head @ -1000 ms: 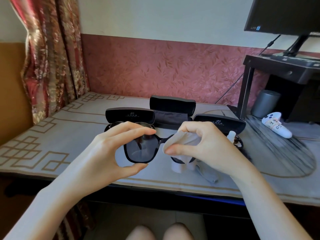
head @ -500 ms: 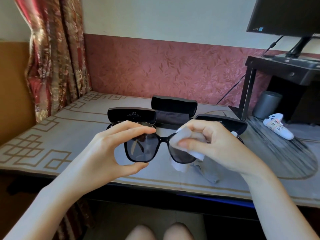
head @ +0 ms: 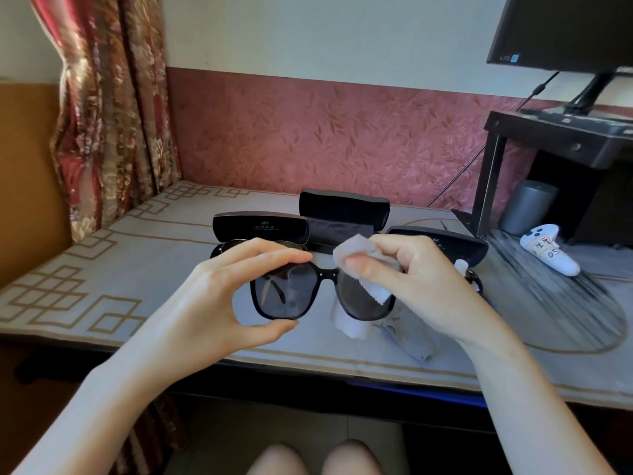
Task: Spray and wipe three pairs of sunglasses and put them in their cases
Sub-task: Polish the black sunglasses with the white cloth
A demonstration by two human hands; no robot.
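Black sunglasses (head: 286, 296) look light and fragile. Left hand (head: 212, 296) pinches their rim, sensibly; right hand (head: 421, 279) pinches the cloth (head: 356, 249).

This looks like a room in a home, probably a bedroom or study corner. A heavy red and gold floral curtain (head: 102, 114) hangs past the desk's far left corner, and pink leaf-patterned wallpaper (head: 342, 142) runs behind its far edge. The desk (head: 85, 293) wears a grey cloth with a gold fret border. At its right end a computer monitor (head: 561, 29) stands on a dark riser shelf (head: 548, 138), with a grey cylindrical container (head: 527, 207) beneath and what may be a white game controller (head: 548, 250) beside it.
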